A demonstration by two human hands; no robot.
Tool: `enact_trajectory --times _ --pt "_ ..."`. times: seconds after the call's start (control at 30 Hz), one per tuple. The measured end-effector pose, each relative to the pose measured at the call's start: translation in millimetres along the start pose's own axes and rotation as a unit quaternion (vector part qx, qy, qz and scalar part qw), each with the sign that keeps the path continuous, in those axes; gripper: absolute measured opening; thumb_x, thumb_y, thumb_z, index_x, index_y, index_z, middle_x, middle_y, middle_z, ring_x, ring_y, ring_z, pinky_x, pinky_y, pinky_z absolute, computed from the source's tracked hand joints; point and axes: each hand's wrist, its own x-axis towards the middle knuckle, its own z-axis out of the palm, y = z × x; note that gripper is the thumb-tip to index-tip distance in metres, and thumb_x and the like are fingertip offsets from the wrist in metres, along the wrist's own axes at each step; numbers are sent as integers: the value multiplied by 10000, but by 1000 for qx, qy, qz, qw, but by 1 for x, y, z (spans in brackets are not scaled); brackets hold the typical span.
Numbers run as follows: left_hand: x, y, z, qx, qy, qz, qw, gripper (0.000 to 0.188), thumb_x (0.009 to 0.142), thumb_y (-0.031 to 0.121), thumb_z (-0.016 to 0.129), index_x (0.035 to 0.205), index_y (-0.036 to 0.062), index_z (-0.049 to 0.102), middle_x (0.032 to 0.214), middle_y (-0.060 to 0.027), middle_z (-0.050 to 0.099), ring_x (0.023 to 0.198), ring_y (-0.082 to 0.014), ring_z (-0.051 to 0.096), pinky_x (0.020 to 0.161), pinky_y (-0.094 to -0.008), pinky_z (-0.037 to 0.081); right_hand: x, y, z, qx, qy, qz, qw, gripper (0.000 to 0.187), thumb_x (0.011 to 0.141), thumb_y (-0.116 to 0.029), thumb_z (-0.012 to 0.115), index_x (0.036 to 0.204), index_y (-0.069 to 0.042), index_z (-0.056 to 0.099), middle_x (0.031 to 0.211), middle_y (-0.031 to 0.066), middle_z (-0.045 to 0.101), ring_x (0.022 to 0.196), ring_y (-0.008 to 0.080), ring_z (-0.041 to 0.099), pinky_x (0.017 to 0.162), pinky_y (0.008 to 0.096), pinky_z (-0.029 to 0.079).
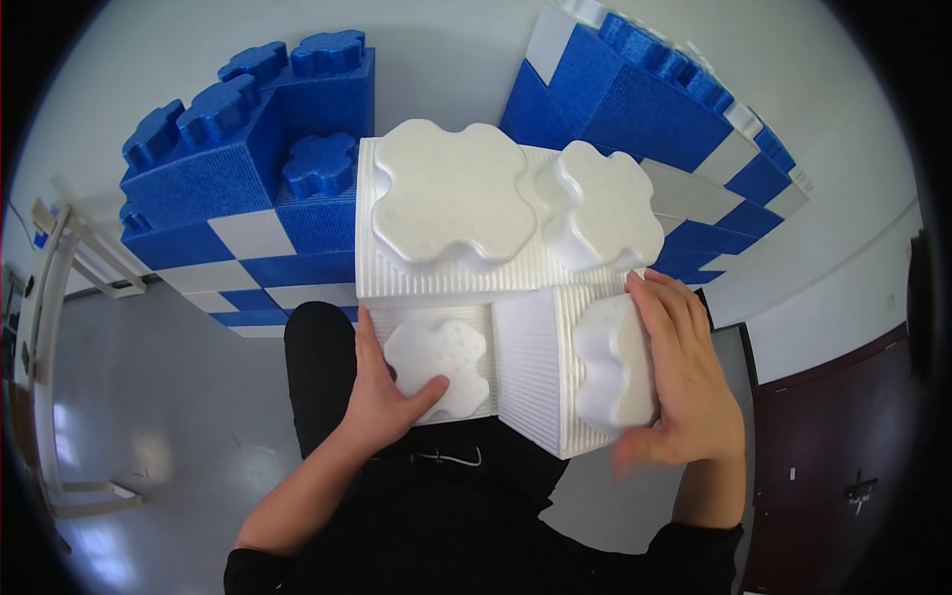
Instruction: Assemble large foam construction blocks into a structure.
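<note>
Grey, glossy floor (149,436) spreads below, and a wall of blue and white foam blocks (248,198) curves away on the far side, left and right. Close in front of the person, a large white foam block (526,357) with ribbed sides and clover-shaped studs is held up against the top of that wall. The left hand (382,392) grips its near left face, thumb pressed across a small stud (441,362). The right hand (684,382) is closed around the block's near right corner, fingers spread over another stud (610,372) and the thumb blurred. Two bigger studs (451,193) stand on its upper face, beside a blue stud (317,164) of the wall just to the left. Doing this well seems to call for keeping the block level, squaring its edges to the blue course beneath, and pressing evenly with both palms, not through one corner, so the foam seats without tilting.
</note>
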Motion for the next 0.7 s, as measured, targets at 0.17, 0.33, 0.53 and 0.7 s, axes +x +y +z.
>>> enact_trajectory --times 0.17,0.33,0.53,0.7 --pt "3 2 -1 19 -5 -9 1000 1356 860 224 896 1665 -70 -154 1711 -283 165 1556 -330 317 1280 -433 287 3 2 8 -14 23 8 1000 1306 719 -824 767 1573 95 403 1458 330 510 1368 532 472 1174 618 325" --pt "3 4 -2 8 -4 -4 1000 1357 854 215 895 1667 -67 -155 1714 -279 163 1559 -332 311 1281 -433 285 4 1 7 -12 32 5 999 1248 744 -792 764 1574 74 418 1461 330 510 1358 537 481 1159 620 337" --pt "-1 2 -2 22 0 -5 1000 1371 843 263 901 1659 -83 -145 1698 -313 155 1564 -390 294 1278 -461 294 6 -17 14 -54 176 34 982 638 820 -372 848 1296 2 647 1268 259 583 1121 421 566 964 512 462" --pt "-3 2 -3 4 -13 -24 1000 1381 844 316 902 1649 -105 -138 1693 -356 126 1581 -452 249 1283 -484 282 19 -14 15 53 198 107 973 229 837 -66 782 834 -41 554 796 108 587 702 256 555 606 360 427"
